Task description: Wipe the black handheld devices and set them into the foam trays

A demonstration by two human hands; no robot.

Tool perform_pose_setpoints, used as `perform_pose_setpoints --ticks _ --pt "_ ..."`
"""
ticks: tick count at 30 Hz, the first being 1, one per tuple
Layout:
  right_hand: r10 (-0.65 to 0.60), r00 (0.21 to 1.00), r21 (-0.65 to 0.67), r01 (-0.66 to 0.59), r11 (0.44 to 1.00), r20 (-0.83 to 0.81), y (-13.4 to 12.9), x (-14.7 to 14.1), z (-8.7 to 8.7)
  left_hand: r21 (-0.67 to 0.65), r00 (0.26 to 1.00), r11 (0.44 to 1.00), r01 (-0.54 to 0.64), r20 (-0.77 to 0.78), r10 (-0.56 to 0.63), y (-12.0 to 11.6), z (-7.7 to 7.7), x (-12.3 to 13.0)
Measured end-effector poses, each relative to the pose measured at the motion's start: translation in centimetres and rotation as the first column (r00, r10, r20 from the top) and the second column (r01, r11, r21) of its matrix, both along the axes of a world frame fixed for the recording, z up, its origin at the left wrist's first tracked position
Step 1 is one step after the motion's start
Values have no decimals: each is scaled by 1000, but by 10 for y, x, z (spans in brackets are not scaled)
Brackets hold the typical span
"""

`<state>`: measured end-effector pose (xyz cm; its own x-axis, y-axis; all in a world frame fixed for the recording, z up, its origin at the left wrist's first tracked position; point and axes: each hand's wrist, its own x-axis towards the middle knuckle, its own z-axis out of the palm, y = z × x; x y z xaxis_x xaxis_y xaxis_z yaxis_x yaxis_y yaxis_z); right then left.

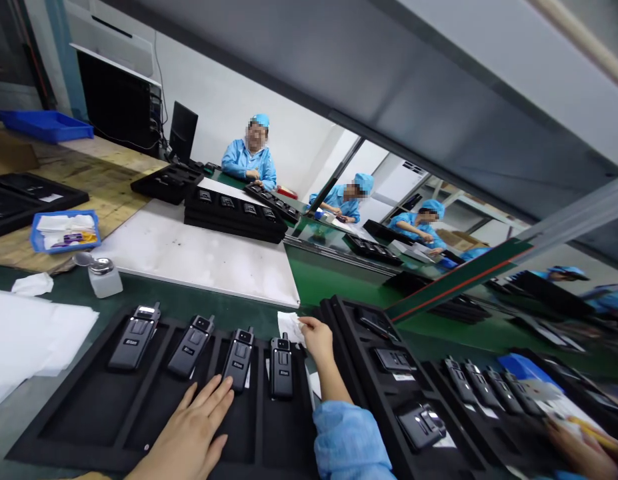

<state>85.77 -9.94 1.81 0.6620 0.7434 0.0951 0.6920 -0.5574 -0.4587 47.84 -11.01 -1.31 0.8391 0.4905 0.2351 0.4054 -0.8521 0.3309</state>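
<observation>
Left hand (189, 433): fingers (211, 400) spread wide, not gripping, tips touching the lower end of the 3rd handheld radio (237, 360).

Right hand (316, 337): fingers (305, 325) pinched shut on a white paper slip (290, 327), just past the far edge of the black foam tray (83, 407). Blue sleeve (346, 440) on that arm.

Tray holds 4 radios side by side, 1 per slot, all tilted the same way in view. 2nd black tray (369, 347) just right of the right arm, loaded with more radios. At bottom right, another person's hand (581, 453) sits over a third set of radios, partly cut off.

Green counter (139, 290) carries both trays, plus white paper sheets (33, 340) and a pump bottle (103, 277) left of the hands.
</observation>
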Motion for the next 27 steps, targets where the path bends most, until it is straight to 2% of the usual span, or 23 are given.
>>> perform_pose_setpoints --ticks 3,6,12,17,20,23,25,27 --pt "-63 998 34 62 997 21 -4 8 1 -6 1000 1000 5 24 -5 0 0 0" --pt "-76 995 50 73 996 63 -1 2 -2 -14 999 1000 2 40 -1 0 1 0" --pt "21 994 -29 -18 999 105 19 -23 -11 -52 1000 999 -6 -7 6 -1 7 -1" --pt "61 995 -35 -58 998 78 17 -20 -1 -117 1000 993 -2 7 3 -2 14 -1" --pt "47 997 39 -49 998 53 -2 -21 10 -142 1000 990 -1 28 5 -6 15 -3" --pt "1 999 131 -6 991 37 -39 -32 14 -146 991 989 -36 123 55 -3 17 -11" --pt "-35 999 196 30 980 21 -72 -42 8 -104 962 986 -132 228 153 9 21 -24" --pt "-77 996 327 85 941 -37 -107 -51 -9 -39 897 943 -330 297 326 29 26 -44"
